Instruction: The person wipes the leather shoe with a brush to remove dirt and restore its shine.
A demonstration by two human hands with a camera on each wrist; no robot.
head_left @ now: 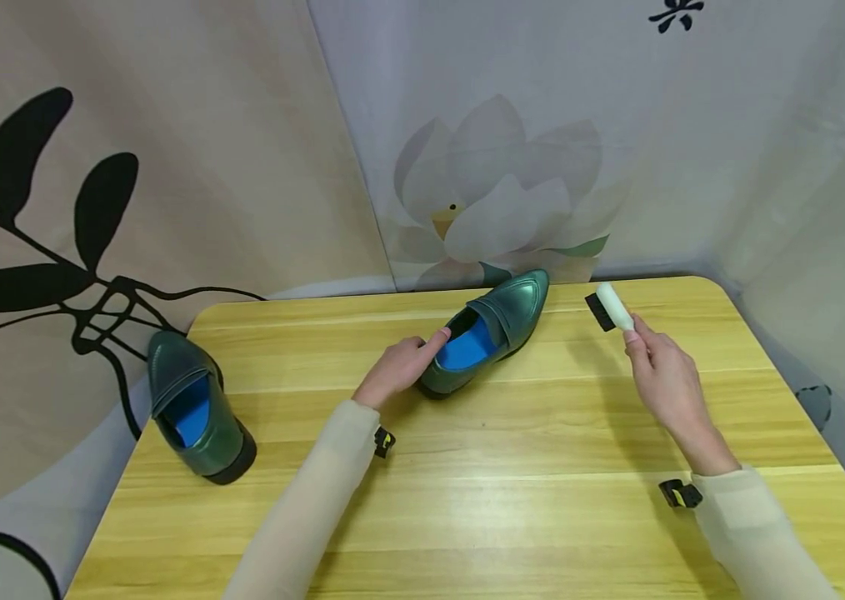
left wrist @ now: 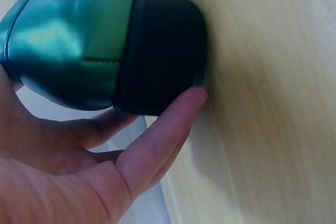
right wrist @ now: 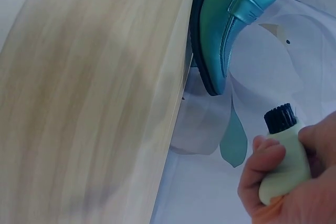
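Note:
A dark green loafer (head_left: 516, 304) with a blue insole sits near the table's far edge, its pointed toe aimed to the far right. My left hand (head_left: 402, 367) grips it at the heel, thumb at the opening's rim; in the left wrist view the other fingers lie along the black heel block (left wrist: 163, 51). To the right, my right hand (head_left: 664, 379) holds a small brush (head_left: 612, 307) with a pale handle and black bristles. The brush is in the air, apart from the loafer, and the right wrist view shows fingers curled round its handle (right wrist: 287, 166).
The other green loafer (head_left: 205, 408) stands at the table's left edge, toe pointing away. A wood-grain table (head_left: 512, 517) lies under both arms. Behind it hangs a pale curtain (head_left: 242, 167) printed with dark leaves and a flower.

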